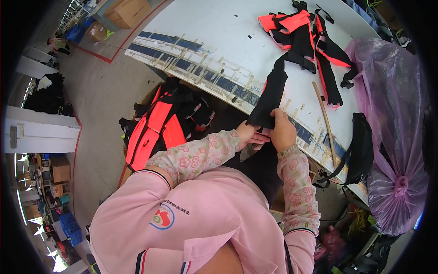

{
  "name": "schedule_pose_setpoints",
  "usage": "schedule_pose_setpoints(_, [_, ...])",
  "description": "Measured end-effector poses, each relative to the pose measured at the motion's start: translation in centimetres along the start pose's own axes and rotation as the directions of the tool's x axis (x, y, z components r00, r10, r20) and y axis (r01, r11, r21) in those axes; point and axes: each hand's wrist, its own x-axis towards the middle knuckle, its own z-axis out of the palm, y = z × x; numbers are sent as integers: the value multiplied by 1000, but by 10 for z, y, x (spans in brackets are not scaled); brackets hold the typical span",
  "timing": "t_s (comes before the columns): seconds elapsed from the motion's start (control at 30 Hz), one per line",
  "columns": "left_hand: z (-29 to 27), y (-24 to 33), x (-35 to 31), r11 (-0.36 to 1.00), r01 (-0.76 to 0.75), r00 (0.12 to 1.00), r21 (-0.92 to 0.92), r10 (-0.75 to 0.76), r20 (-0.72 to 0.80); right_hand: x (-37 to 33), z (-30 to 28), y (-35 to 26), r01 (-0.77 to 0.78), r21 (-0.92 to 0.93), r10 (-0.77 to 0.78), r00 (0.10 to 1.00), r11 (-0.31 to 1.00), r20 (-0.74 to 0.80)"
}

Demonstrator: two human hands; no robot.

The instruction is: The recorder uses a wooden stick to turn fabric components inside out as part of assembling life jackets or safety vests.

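Observation:
A wide black fabric strap hangs over the table's near edge toward me. My left hand holds its lower end from the left, with fingers partly hidden beneath the cloth. On the strap's right edge, my right hand pinches the fabric between thumb and bent fingers. Farther up the table, the strap joins a crumpled orange-and-black harness-like piece with black buckles. Just under my fingers shows a small pale grey surface that I cannot make out.
Along the white table runs a worn, taped edge. A wooden stick and a black pouch lie at the right, beside a tied purple plastic bag. More orange-and-black gear is heaped below the table at left. Cardboard boxes stand farther back.

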Motion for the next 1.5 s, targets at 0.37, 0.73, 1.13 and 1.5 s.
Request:
schedule_pose_setpoints(0.37, [0, -15, 6, 993, -113, 994, -31, 113, -3, 44, -19, -31, 344, -64, -349, 926, 937, -141])
schedule_pose_setpoints(0.73, [-7, -17, 6, 979, -196, 975, -63, 201, 96, 56, 34, -12, 259, -141, -262, 965, 956, -4])
schedule_pose_setpoints(1.13, [-12, -20, 12, 981, -188, 971, -53, 194, 141, -61, -82, 151, -514, -438, 417, 857, 737, -302])
schedule_pose_setpoints(1.5, [-6, -26, 9, 986, -161, 979, -40, 164, 119, -93, -70, 164, -257, -448, 129, 946, 857, -296])
